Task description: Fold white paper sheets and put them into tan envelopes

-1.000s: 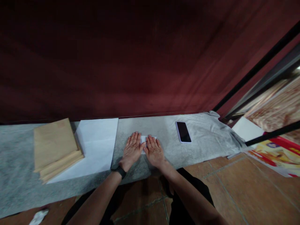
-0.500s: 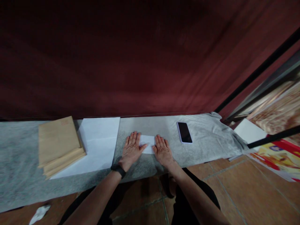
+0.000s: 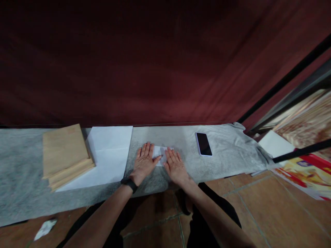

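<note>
A small white piece of paper (image 3: 159,151), seemingly folded, lies on the grey cloth (image 3: 191,172) between my hands. My left hand (image 3: 145,161) rests flat at its left side, fingers stretched out and the thumb reaching over the paper. A dark band circles that wrist. Over the paper's right part, my right hand (image 3: 176,165) lies flat with fingers extended, covering that side. Left of my hands is a large white sheet (image 3: 111,155) with a crease across it. Several stacked brown envelopes (image 3: 64,148) partly cover this sheet.
A phone (image 3: 204,144) with a dark screen lies to the right on the cloth. A dark red curtain (image 3: 155,69) hangs behind. Black bars (image 3: 302,151) and a colourful printed box (image 3: 310,172) are at far right. Crumpled white tissue (image 3: 45,229) lies on the tiled floor.
My right hand has slid left over the paper, covering more of its right part. My left hand stays at the paper's left side. The view has shifted slightly.
</note>
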Tool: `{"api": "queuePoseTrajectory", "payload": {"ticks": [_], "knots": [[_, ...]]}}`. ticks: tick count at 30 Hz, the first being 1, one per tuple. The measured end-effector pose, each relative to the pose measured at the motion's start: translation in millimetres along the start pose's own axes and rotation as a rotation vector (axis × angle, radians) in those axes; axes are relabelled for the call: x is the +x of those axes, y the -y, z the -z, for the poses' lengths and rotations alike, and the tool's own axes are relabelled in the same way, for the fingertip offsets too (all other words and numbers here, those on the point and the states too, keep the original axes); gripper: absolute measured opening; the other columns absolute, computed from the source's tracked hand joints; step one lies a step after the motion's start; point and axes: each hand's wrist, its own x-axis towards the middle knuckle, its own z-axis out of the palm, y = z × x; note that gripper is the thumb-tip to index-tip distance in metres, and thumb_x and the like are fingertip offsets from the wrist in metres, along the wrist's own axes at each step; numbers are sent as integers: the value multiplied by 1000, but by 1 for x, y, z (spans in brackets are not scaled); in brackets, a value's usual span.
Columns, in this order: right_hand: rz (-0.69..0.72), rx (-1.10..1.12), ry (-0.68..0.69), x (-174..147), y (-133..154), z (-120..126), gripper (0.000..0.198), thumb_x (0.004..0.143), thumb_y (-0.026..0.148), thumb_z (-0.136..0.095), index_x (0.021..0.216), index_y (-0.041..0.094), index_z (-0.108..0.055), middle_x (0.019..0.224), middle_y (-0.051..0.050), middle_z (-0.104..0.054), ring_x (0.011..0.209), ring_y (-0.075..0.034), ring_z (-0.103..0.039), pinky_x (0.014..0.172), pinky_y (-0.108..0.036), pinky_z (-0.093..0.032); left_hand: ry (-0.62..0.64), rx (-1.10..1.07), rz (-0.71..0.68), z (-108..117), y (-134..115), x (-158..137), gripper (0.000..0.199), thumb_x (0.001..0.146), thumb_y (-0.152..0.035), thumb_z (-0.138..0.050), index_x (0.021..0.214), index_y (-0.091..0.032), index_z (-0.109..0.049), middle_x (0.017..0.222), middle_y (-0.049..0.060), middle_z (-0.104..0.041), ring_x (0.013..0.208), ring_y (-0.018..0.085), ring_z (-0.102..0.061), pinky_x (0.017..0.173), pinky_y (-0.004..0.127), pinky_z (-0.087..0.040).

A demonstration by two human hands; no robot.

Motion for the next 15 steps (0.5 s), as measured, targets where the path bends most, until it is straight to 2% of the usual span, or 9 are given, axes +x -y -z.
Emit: {"api": "queuePoseTrajectory", "payload": {"ticks": [2, 4, 7, 12, 14, 15], "knots": [[64, 28, 21, -3, 7, -2, 57, 105, 39, -37, 156, 16, -30, 161, -9, -33, 149, -23, -30, 123, -45, -22, 9, 5, 0, 1, 0, 0, 78, 98, -62, -27, 156, -10, -29, 161, 17, -30, 152, 29, -22, 124, 47, -14], [71, 35, 34, -6, 7, -2, 56, 104, 39, -38, 156, 16, -32, 160, -9, -35, 149, -22, -32, 123, -45, -22, 19, 9, 4, 2, 0, 0, 77, 99, -61, -27, 156, -10, -29, 162, 17, -30, 152, 28, -22, 124, 47, -14], [73, 31, 64, -10, -3, 4, 55, 105, 38, -39, 155, 15, -34, 160, -10, -34, 148, -22, -32, 123, -44, -24, 33, 17, 10, 3, -1, 0, 74, 100, -59, -28, 156, -11, -31, 163, 16, -28, 152, 28, -21, 124, 47, -14], [170, 59, 153, -20, -11, 17, 60, 104, 43, -42, 155, 14, -31, 161, -11, -32, 149, -22, -31, 124, -45, -22, -7, 4, 26, 6, -1, 0, 70, 100, -56, -33, 154, -11, -35, 162, 16, -28, 153, 32, -19, 124, 54, -11], [202, 79, 181, -24, -9, 19, 64, 103, 46, -42, 156, 14, -28, 162, -11, -30, 149, -22, -30, 125, -45, -20, -31, -37, -49, 8, 0, -1, 64, 102, -50, -31, 153, -12, -38, 162, 15, -29, 153, 31, -18, 124, 54, -12], [208, 87, 191, -26, -7, 19, 65, 103, 48, -42, 157, 14, -28, 162, -11, -30, 149, -22, -30, 125, -45, -20, -23, -74, -129, 9, -1, -1, 61, 103, -47, -30, 153, -13, -38, 162, 13, -30, 153, 29, -19, 124, 51, -14]]}}
